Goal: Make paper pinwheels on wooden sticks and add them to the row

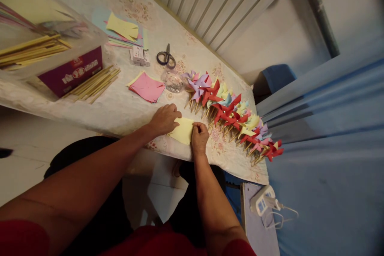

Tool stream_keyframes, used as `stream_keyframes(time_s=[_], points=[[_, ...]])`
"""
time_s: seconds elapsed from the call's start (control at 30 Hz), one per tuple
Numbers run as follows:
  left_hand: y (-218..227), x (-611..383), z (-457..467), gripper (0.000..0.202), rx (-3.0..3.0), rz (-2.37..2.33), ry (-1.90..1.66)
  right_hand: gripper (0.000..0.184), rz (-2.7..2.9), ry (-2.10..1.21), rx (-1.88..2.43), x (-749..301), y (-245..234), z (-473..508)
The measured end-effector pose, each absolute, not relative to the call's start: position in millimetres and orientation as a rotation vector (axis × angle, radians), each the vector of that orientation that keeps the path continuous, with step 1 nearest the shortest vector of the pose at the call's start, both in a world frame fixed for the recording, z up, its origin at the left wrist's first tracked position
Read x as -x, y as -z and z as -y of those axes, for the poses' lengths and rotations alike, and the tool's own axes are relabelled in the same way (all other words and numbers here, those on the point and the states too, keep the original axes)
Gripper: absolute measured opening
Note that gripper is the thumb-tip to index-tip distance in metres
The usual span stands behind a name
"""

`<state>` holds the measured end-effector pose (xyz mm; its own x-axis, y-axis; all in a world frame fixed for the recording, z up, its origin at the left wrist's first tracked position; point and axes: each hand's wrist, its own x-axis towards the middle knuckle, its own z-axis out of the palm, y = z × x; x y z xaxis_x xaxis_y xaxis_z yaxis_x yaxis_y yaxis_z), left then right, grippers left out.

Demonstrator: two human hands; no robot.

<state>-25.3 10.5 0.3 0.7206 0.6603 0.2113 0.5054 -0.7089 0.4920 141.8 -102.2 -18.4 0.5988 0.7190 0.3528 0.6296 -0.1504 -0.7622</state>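
The yellow paper [184, 131] lay on the table [117, 114], near its front edge, between the hands. The right hand [200, 136], fingers curled, pinched its right edge near the far corner. The left hand [164, 120] bent over its left side; I could not tell whether thumb and fingers met. Both forearms reached forward, converging.

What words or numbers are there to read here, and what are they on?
I can't read any for sure.
Purple label on the see-through box: big white characters, too blurred to make out.
Small white boxes near the scissors: marks too small to read.
White power strip: blue patches, too small to read.
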Motion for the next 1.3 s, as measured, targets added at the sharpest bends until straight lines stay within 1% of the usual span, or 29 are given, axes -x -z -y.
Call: stream_keyframes(time_s=[0.2,0.63,0.83,1.07,1.3], points=[[-1,24,-12,0.032,-2.512,-0.880,-0.497,0.024,1.016,-0.126,1.904,-145,23,98],[0,21,-12,0.029,-2.491,-0.852,-0.494,0.023,1.144,-0.161,1.790,-141,13,102],[0,16,-10,0.030,-2.508,-0.828,-0.515,0.023,1.192,-0.176,1.748,-142,14,102],[0,14,-11,0.036,-2.537,-0.785,-0.495,0.028,1.238,-0.185,1.749,-139,12,103],[-2,9,-9,0.029,-2.520,-0.821,-0.487,0.029,1.255,-0.213,1.666,-138,10,105]])
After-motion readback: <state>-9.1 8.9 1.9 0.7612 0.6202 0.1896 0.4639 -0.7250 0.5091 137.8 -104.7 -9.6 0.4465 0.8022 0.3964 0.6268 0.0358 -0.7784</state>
